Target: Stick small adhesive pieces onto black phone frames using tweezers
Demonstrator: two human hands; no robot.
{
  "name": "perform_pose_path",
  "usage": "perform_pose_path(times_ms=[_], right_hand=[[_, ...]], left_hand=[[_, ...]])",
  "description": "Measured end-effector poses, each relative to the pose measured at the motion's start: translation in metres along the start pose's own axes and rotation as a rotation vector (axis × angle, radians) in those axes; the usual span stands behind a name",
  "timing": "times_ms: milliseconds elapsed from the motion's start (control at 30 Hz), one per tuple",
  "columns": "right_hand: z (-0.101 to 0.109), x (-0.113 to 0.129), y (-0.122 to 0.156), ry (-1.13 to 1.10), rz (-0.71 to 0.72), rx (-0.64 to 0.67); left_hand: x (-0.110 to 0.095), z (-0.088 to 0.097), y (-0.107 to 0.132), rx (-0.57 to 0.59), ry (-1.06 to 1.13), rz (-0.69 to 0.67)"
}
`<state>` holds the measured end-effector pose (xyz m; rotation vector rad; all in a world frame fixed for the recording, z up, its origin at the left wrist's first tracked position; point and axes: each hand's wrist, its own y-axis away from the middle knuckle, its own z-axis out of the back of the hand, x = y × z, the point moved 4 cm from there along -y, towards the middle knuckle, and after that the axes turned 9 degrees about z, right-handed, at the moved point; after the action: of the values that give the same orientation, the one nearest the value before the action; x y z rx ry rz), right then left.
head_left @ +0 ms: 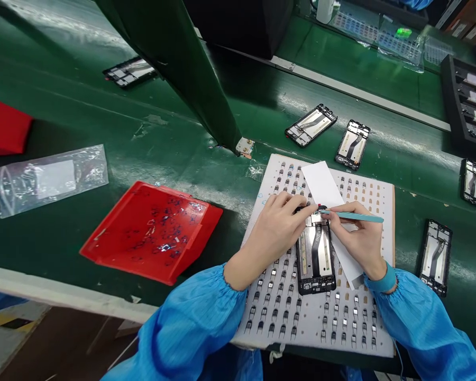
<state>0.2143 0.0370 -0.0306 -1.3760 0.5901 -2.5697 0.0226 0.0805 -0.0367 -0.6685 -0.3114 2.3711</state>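
Observation:
A phone frame (316, 259) with its inner side up lies on a pale foam board (257, 338) holding rows of small metal parts. My left hand (275, 227) reaches over the frame's upper left corner, thumb and fingertips closed at its top edge; what they pinch there, if anything, is too small to make out. My right hand (357, 233) grips teal tweezers (360, 217), their tip at the frame's top edge close to my left fingertips. A white paper strip (323, 182) lies slantwise on the board, partly under the frame and my right hand.
A red bin (119, 238) with small parts and a clear plastic bag (83, 169) are at left. More phone frames (353, 144) lie on the green bench behind and at right (435, 256). A green post (198, 79) rises behind the board; a black rack (468, 106) stands far right.

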Motion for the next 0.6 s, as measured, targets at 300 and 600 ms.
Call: perform_pose_path(times_ms=[300,600], right_hand=[[0.000,0.000,-0.001,-0.019,-0.002,0.018],[0.000,-0.001,-0.001,-0.003,0.034,0.011]], left_hand=[[-0.001,0.002,0.001,-0.004,0.097,0.062],[-0.013,0.001,-0.013,-0.038,0.022,0.055]])
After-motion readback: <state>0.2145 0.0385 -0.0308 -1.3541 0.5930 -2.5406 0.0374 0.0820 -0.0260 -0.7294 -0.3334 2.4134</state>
